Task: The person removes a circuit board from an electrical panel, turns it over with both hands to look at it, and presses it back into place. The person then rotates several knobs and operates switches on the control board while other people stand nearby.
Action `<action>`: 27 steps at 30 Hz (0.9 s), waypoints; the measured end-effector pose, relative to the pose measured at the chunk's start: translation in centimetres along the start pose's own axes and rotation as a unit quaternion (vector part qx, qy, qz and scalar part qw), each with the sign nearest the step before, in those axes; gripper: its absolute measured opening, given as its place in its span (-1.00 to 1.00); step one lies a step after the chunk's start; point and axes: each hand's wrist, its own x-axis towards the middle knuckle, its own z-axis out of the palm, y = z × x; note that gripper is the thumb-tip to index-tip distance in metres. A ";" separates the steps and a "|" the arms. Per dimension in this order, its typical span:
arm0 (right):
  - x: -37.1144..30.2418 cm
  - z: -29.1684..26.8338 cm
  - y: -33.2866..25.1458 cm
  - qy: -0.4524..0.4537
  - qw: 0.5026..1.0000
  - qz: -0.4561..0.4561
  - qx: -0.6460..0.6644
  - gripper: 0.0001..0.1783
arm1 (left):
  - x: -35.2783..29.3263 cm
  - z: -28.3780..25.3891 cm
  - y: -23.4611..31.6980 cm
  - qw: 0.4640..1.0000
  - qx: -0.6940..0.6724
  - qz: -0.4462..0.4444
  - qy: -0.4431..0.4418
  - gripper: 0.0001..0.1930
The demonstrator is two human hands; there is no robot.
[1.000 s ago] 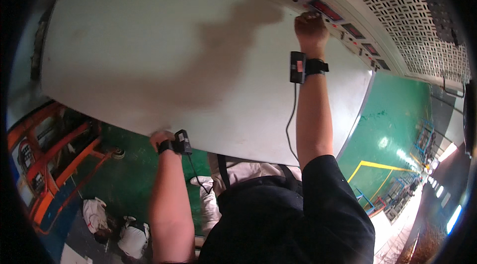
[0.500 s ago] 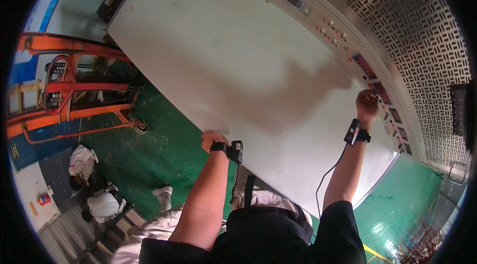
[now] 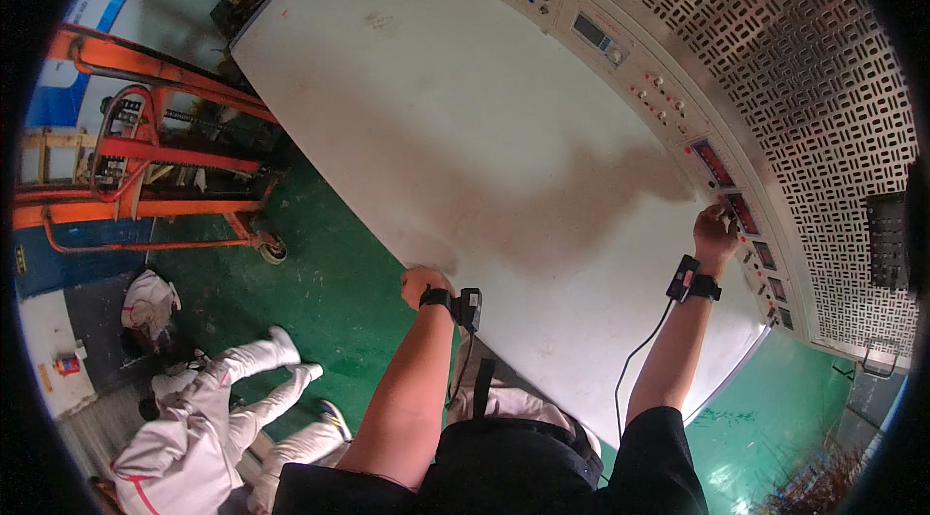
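Observation:
My left hand (image 3: 424, 284) is curled into a fist at the near left edge of a large white worktop (image 3: 426, 108). No object shows in it, though the undersides of its fingers are hidden. Over at the right, my right hand (image 3: 715, 232) is at the control panel (image 3: 668, 132) along the worktop's far side. Its fingers are bent together beside a dark red display window (image 3: 741, 213); whatever lies at their tips is too small to make out. Both wrists wear black straps with small box-shaped devices, and a cable runs from each.
An orange wheeled lifting frame (image 3: 145, 215) stands left of the worktop on green floor. At lower left, people in white workwear (image 3: 184, 447) are low down, legs stretched toward me. A perforated metal housing (image 3: 775, 60) rises behind the panel. Dark brushy material (image 3: 814, 476) lies at lower right.
The view has shifted slightly, so the worktop and panel sit a little lower and rightward. More of the people in white shows at lower left. Both hands keep nearly the same places.

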 end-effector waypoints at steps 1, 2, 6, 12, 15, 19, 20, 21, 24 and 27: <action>0.5 -0.6 -0.2 -0.002 1.000 -0.001 -0.001 -0.81 | 0.0 0.1 0.1 1.000 0.011 0.005 -0.011 -0.51; 1.2 -1.6 -0.5 -0.050 0.998 -0.022 -0.029 -0.80 | -0.2 0.0 0.4 0.999 0.021 0.011 -0.021 -0.51; 4.0 -3.4 -1.7 -0.107 0.993 0.038 0.020 -0.73 | 0.1 0.5 0.2 1.000 -0.001 -0.028 -0.007 -0.51; 4.7 -4.3 -2.1 -0.096 0.995 0.019 -0.015 -0.75 | 1.4 1.1 -0.5 1.000 0.004 -0.006 0.008 -0.52; 4.9 -5.3 -2.0 -0.195 0.981 -0.006 -0.009 -0.77 | 1.0 0.9 -0.4 0.999 -0.024 -0.013 0.021 -0.52; 4.6 -3.1 -1.1 -0.090 0.987 0.085 0.099 -0.74 | 2.4 0.6 -1.5 0.998 -0.044 0.035 -0.033 -0.52; 4.7 -3.3 -1.1 -0.101 0.987 0.082 0.097 -0.74 | 1.8 0.4 -1.4 0.998 -0.042 0.036 -0.033 -0.52; 5.0 -3.7 -1.2 -0.124 0.986 0.073 0.085 -0.73 | 0.6 0.1 -1.0 0.997 -0.041 0.043 -0.041 -0.52; 5.7 -5.1 -1.3 -0.185 0.979 0.061 0.067 -0.71 | -0.7 -0.4 0.0 0.996 -0.063 0.016 -0.058 -0.52; 6.7 -5.6 -1.9 -0.243 0.963 0.087 0.082 -0.66 | -1.0 -0.5 0.0 0.997 -0.064 0.003 -0.041 -0.51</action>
